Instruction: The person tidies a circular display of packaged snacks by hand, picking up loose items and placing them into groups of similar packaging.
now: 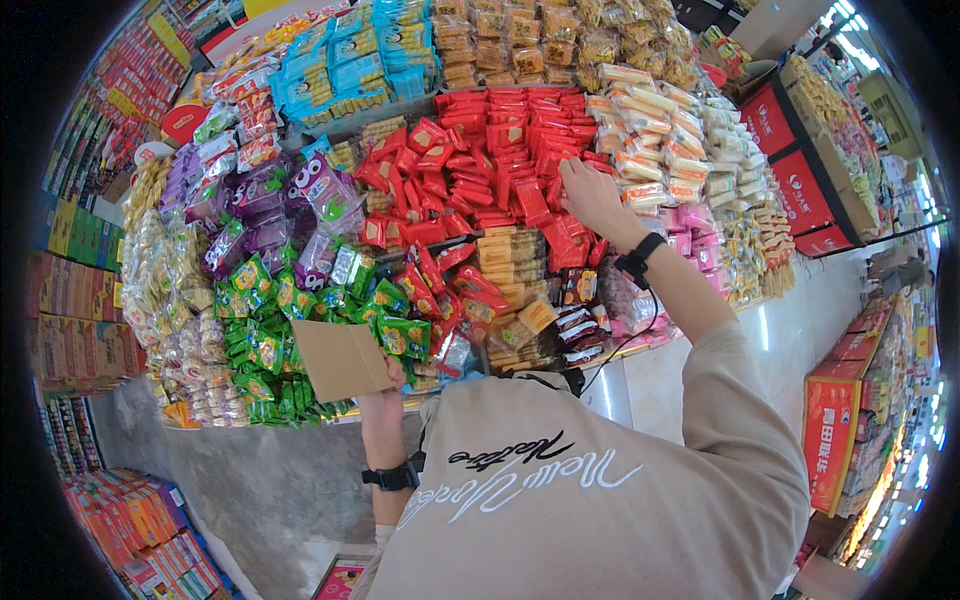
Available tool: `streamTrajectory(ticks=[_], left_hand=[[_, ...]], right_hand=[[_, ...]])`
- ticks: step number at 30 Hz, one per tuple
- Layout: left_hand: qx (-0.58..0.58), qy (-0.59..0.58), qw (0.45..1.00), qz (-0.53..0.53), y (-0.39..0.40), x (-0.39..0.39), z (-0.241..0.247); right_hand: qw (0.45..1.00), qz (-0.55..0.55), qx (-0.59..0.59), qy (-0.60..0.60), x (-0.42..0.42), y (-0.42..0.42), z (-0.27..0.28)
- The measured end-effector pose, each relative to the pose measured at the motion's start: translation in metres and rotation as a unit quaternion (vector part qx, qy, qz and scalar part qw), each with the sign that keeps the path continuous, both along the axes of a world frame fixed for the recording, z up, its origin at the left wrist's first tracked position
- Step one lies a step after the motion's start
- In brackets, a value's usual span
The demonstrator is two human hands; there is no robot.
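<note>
My left hand (391, 379) grips the edge of a flat piece of brown cardboard (337, 361), which hangs over green snack packets (259, 349) on the near left of the display. My right arm reaches across to the red snack packets (469, 161), and my right hand (585, 191) rests at their right edge, fingers bent down; whether it holds a packet cannot be told. Clear-wrapped orange-and-white snack sticks (645, 112) lie just right of that hand. Between the two hands are clear-wrapped biscuits (510, 259) and a looser group of red packets (457, 292).
Purple snack bags (259, 191) and blue packets (360, 56) fill the left and back of the heaped display. Stacked cartons (82, 349) stand at the left. Further right are a red-sided bin (791, 161) and a red display stand (832, 442). A cable hangs from my right wrist strap.
</note>
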State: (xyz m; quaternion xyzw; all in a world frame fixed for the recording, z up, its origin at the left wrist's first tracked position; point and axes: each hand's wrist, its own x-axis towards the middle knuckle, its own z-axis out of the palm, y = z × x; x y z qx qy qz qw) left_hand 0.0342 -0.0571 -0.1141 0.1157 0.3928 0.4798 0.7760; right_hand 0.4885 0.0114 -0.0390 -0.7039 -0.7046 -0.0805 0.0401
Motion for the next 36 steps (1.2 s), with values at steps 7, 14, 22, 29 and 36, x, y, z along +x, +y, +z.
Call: streamTrajectory(ticks=[7, 14, 22, 29, 36], left_hand=[[0.049, -0.036, 0.998, -0.022, 0.003, -0.007, -0.004], [0.007, -0.010, 1.000, 0.018, -0.006, -0.013, -0.008], [0.005, -0.010, 1.000, -0.004, -0.001, -0.003, -0.010], [-0.003, 0.012, 1.000, 0.011, 0.001, 0.000, -0.003], [0.010, -0.011, 1.000, 0.008, -0.005, -0.010, -0.009]], right_hand=[[0.999, -0.052, -0.002, 0.015, 0.013, 0.043, -0.037], [0.993, 0.010, 0.040, 0.110, 0.010, 0.014, -0.016], [0.991, -0.024, -0.135, 0.011, -0.016, -0.038, -0.048], [0.984, -0.085, -0.152, 0.032, -0.025, -0.042, -0.042], [0.979, -0.175, -0.069, 0.081, -0.003, -0.020, -0.003]])
